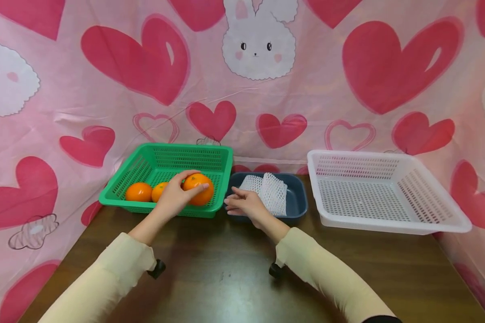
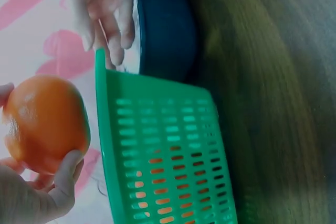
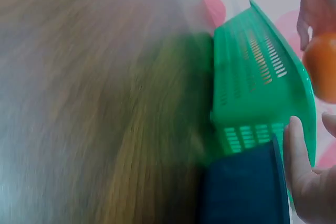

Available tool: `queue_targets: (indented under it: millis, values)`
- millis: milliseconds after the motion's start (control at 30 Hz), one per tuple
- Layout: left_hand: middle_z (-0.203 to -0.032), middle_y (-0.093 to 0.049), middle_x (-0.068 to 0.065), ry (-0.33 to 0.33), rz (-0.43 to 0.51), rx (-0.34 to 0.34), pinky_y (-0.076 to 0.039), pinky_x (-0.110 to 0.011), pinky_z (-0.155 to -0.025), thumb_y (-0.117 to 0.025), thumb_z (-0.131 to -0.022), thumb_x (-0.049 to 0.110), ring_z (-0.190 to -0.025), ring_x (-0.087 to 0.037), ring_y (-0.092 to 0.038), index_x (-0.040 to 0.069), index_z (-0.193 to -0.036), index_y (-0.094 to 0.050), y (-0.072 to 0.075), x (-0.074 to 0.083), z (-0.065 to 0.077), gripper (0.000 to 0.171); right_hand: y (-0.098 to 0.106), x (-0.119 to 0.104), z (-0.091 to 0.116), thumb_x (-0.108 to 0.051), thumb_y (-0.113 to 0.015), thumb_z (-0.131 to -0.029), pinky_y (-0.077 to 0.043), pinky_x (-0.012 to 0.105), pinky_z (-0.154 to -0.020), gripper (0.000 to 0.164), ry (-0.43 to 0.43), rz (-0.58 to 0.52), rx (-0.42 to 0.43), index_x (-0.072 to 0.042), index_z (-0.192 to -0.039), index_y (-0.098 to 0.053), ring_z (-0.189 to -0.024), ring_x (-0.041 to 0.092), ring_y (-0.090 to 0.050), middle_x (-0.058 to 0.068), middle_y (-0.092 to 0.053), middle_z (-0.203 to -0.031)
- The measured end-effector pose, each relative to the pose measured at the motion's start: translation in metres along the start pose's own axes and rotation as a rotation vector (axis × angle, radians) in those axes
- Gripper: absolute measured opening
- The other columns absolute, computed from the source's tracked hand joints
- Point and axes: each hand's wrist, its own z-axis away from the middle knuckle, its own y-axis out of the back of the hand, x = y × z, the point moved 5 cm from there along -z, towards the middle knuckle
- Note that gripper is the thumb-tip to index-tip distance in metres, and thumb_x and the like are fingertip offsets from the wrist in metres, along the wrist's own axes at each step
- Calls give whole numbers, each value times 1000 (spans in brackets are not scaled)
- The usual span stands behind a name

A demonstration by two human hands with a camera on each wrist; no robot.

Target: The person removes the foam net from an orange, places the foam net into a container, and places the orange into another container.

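My left hand [image 1: 173,196] grips an orange [image 1: 199,188] between thumb and fingers, at the right end of a green plastic basket [image 1: 190,157]. In the left wrist view, the held orange [image 2: 48,124] shows above the basket's rim. Two more oranges lie in the basket: one at the left [image 1: 138,192], the other [image 1: 158,191] partly behind my left hand. My right hand [image 1: 247,205] hovers with loosely extended fingers over the left side of a dark blue tub [image 1: 298,193], holding nothing. White foam net sleeves [image 1: 275,195] lie in that tub.
To the right of the tub stands a white plastic basket [image 1: 359,202] with a slotted floor. All three containers are lined up along the back of a dark wooden table [image 1: 226,269]. Behind them hangs a pink cloth [image 1: 210,58] printed with hearts and rabbits.
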Motion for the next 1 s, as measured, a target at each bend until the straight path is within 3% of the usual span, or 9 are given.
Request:
queue_targets:
  millis: [233, 433, 667, 833, 1000]
  values:
    - [-141, -51, -21, 49, 27, 33, -50, -51, -96, -69, -98, 37, -116, -38, -54, 9, -147, -51, 5, -10, -12, 59, -12, 4, -5, -4, -56, -104, -56, 37, -90, 64, -54, -161, 0, 6, -158, -24, -87, 12, -70, 29, -56, -140]
    - [-141, -53, -19, 74, 25, 77, -51, -50, -93, -68, -97, 41, -114, -36, -54, 10, -148, -51, 1, -16, -25, 62, -20, 8, -10, 0, -53, -105, -48, 43, -101, 55, -79, -240, 4, 8, -156, -32, -104, 18, -66, 33, -45, -149]
    - [-142, -51, -20, 151, 90, 104, -49, -51, -97, -67, -98, 40, -117, -37, -52, 9, -150, -48, -7, -20, -42, 64, -23, 11, -13, 2, -53, -105, -46, 44, -103, 52, -84, -258, 38, 8, -154, -37, -116, 25, -62, 30, -44, -151]
    - [-143, -49, -20, 197, 127, 127, -48, -51, -100, -67, -98, 41, -119, -37, -52, 9, -151, -46, -10, -21, -54, 65, -22, 12, -14, 2, -53, -105, -47, 43, -102, 52, -83, -253, 35, 7, -154, -37, -112, 22, -63, 30, -46, -149]
    - [-141, -51, -22, 203, 95, 154, -48, -50, -99, -69, -98, 40, -117, -38, -53, 7, -151, -46, -11, -25, -65, 66, -21, 12, -14, 2, -52, -105, -48, 43, -101, 51, -75, -249, 27, 8, -154, -37, -109, 20, -65, 31, -48, -147]
